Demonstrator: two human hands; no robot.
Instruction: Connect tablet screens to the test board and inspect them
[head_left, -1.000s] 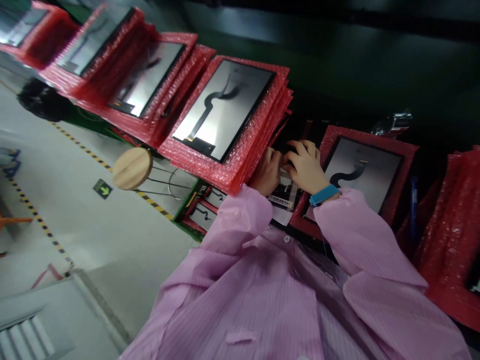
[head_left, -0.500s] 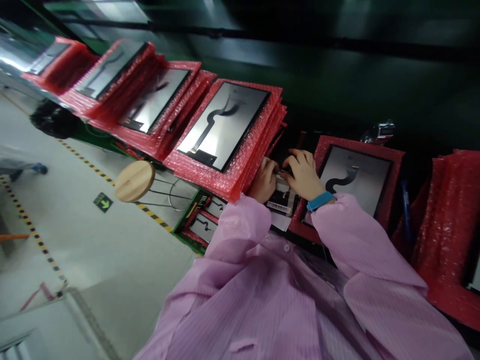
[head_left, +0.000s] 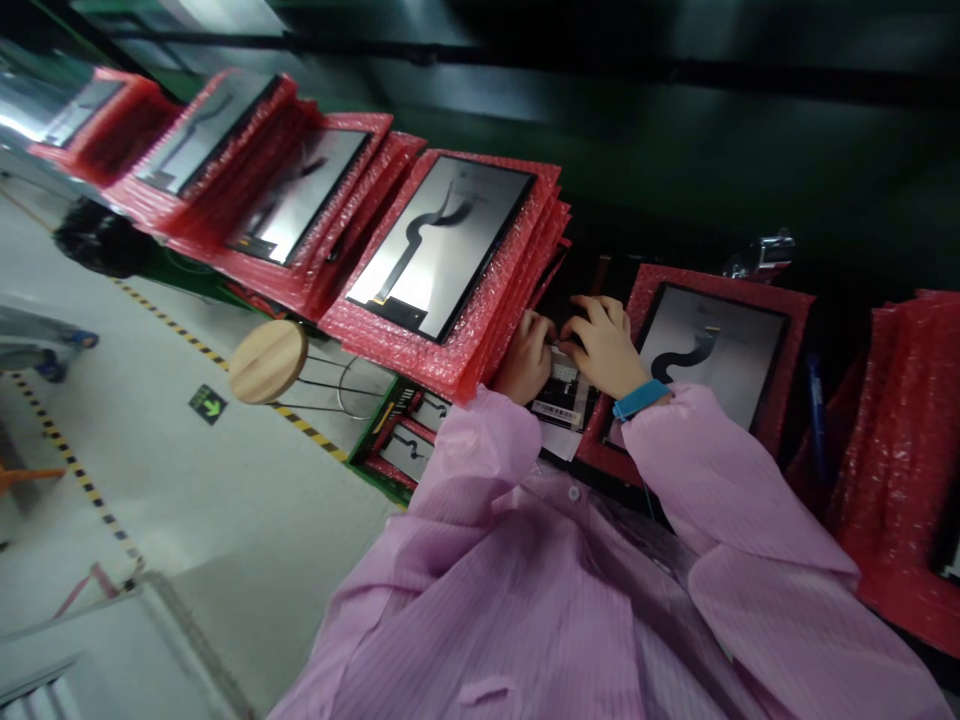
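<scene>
1. Barely any change just now: our left hand and right hand stay at the labelled panel, so work seems ongoing.
2. Left fingers curled, right ones bent, slightly spread; can't tell if we're pinching anything.
3. Panel lies between stacked red wrap and right-side screen.

I wear a loose pink smock with fine stripes, a pale round button and a small pink tab low on the front. My long sleeves puff out, and a bright blue wristband circles my right wrist.
</scene>
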